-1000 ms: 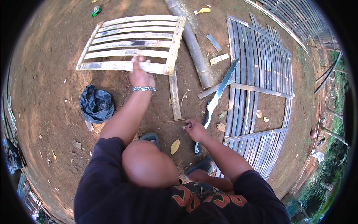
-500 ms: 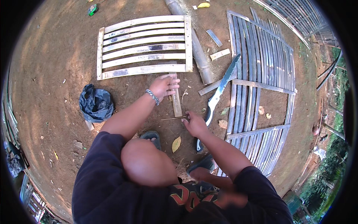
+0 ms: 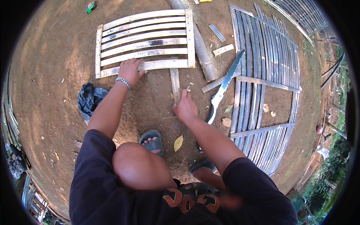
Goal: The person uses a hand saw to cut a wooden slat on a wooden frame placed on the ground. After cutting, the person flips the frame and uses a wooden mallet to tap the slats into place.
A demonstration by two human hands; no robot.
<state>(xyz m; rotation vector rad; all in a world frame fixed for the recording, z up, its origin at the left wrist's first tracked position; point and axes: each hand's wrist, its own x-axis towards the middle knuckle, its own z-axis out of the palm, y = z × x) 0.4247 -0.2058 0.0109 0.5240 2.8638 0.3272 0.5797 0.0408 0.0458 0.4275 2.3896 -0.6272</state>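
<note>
A pale bamboo slatted panel lies on the soil in front of me, its slats running left to right between two end bars. My left hand is closed over its nearest slat, left of the middle, with the thumb along the near edge. From under that slat a flat bamboo strip points toward me. My right hand has its fingers and thumb around the strip's near end, partly hiding it. To the right of this hand lies a folding saw with a curved toothed blade and a black and white handle.
A large dark bamboo slatted panel covers the ground at right. Behind the pale panel runs a thick bamboo pole, with short offcuts beside it. A black plastic bag sits at left; a green tape measure lies farther off.
My left hand has left the strip and moved left onto the panel's nearest slat. My right hand has gone forward from a thin stick to the strip's near end.
</note>
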